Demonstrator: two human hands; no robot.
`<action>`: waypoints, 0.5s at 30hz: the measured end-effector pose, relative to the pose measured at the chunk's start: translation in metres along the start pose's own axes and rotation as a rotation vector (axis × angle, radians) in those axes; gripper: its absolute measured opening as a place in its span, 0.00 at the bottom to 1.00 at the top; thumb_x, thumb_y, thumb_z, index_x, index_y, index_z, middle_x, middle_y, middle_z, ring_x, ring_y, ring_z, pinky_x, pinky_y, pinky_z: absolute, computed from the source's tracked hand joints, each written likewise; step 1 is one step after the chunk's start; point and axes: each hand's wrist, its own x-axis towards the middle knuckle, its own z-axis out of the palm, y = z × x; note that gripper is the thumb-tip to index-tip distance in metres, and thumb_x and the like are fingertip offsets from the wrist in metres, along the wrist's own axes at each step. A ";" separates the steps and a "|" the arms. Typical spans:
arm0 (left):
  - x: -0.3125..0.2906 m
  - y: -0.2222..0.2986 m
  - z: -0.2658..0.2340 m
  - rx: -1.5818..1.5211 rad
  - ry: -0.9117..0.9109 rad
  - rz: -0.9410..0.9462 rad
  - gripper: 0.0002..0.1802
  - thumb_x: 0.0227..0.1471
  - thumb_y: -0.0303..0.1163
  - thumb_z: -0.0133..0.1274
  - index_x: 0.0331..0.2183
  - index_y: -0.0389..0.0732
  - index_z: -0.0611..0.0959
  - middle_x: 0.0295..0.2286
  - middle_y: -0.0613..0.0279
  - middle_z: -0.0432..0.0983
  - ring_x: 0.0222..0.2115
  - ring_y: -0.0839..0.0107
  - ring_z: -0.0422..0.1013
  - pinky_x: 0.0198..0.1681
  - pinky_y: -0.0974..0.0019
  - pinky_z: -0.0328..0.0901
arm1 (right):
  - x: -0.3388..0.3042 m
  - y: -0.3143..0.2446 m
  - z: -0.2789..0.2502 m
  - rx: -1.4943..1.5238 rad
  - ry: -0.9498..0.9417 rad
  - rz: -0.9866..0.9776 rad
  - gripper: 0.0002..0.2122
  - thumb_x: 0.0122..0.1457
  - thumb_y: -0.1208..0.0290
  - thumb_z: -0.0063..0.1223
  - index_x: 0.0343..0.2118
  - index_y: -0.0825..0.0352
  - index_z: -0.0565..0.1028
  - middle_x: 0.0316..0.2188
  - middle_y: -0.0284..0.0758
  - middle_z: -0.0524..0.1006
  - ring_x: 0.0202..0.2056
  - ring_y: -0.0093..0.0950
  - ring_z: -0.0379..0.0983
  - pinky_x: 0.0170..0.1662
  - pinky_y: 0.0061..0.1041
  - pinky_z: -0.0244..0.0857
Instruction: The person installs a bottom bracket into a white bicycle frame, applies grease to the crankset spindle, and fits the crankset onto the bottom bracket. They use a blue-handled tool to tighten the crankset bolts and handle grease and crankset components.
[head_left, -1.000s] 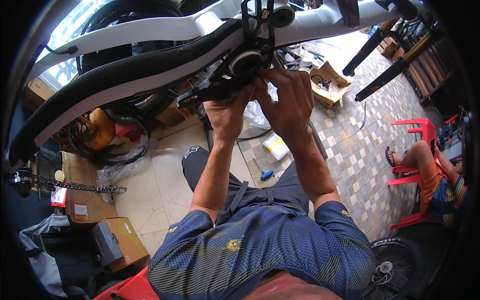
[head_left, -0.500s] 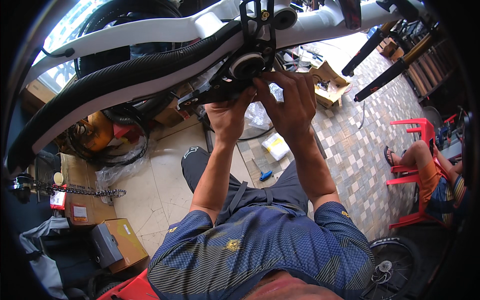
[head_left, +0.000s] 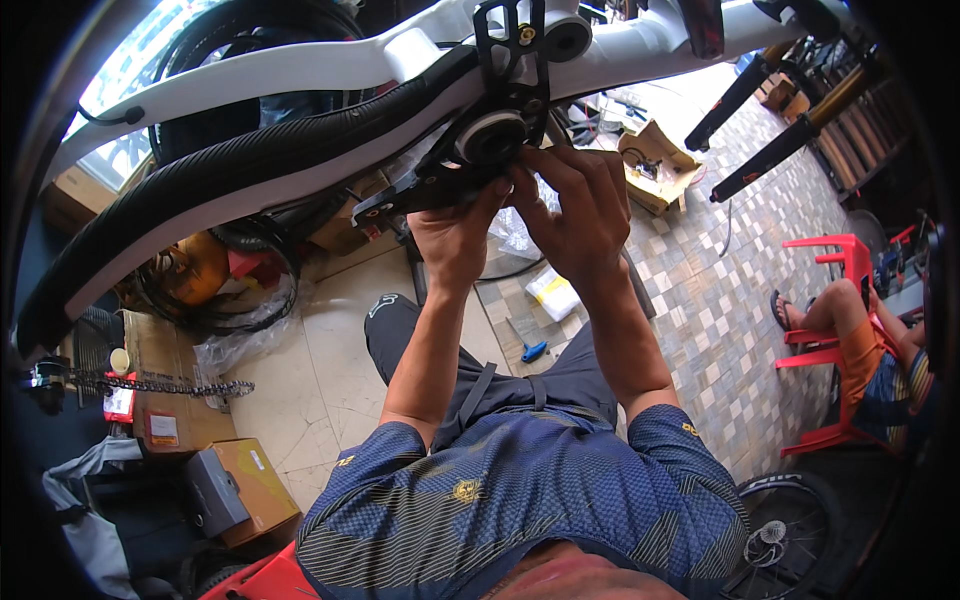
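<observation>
A white bicycle frame (head_left: 330, 62) spans the top of the view, with a ribbed black guard (head_left: 230, 150) along its lower tube. At the round bottom bracket (head_left: 490, 138) sits a black chain guide (head_left: 435, 178), its slotted upper plate rising over the frame. My left hand (head_left: 450, 240) is closed around the chain guide's lower arm, just below the bracket. Close beside it, my right hand (head_left: 580, 205) has thumb and forefinger pinched together at the bracket's lower edge. Whatever lies between those fingertips is hidden.
A blue-handled tool (head_left: 534, 351) and a white packet (head_left: 552, 293) lie on the floor between my legs. An open cardboard box (head_left: 655, 170) stands beyond. Fork legs (head_left: 765, 160) hang at right, near a person on a red chair (head_left: 815, 358). A chain (head_left: 190, 386) dangles at left.
The chain guide's lower arm has dipped slightly, my left hand still on it. My right fingertips have shifted a little along the bracket's edge.
</observation>
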 end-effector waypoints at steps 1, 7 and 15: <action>0.000 0.000 -0.002 0.015 -0.007 0.007 0.16 0.50 0.14 0.63 0.43 0.33 0.83 0.38 0.56 0.83 0.38 0.72 0.79 0.43 0.67 0.77 | 0.000 0.000 -0.001 -0.002 -0.006 0.000 0.13 0.50 0.76 0.68 0.39 0.66 0.80 0.33 0.35 0.77 0.32 0.32 0.71 0.34 0.29 0.68; 0.005 0.007 -0.005 0.053 -0.035 0.017 0.15 0.50 0.14 0.63 0.41 0.35 0.83 0.38 0.57 0.83 0.40 0.73 0.79 0.46 0.69 0.74 | 0.005 -0.002 -0.004 -0.019 -0.045 0.022 0.12 0.50 0.76 0.67 0.38 0.66 0.79 0.33 0.35 0.75 0.33 0.32 0.71 0.35 0.30 0.68; 0.003 0.003 -0.004 0.058 -0.029 0.011 0.16 0.50 0.13 0.63 0.42 0.35 0.84 0.39 0.58 0.83 0.41 0.73 0.78 0.47 0.69 0.73 | 0.005 -0.004 -0.001 0.012 -0.042 0.061 0.12 0.50 0.76 0.66 0.38 0.66 0.77 0.33 0.36 0.75 0.33 0.34 0.70 0.36 0.32 0.68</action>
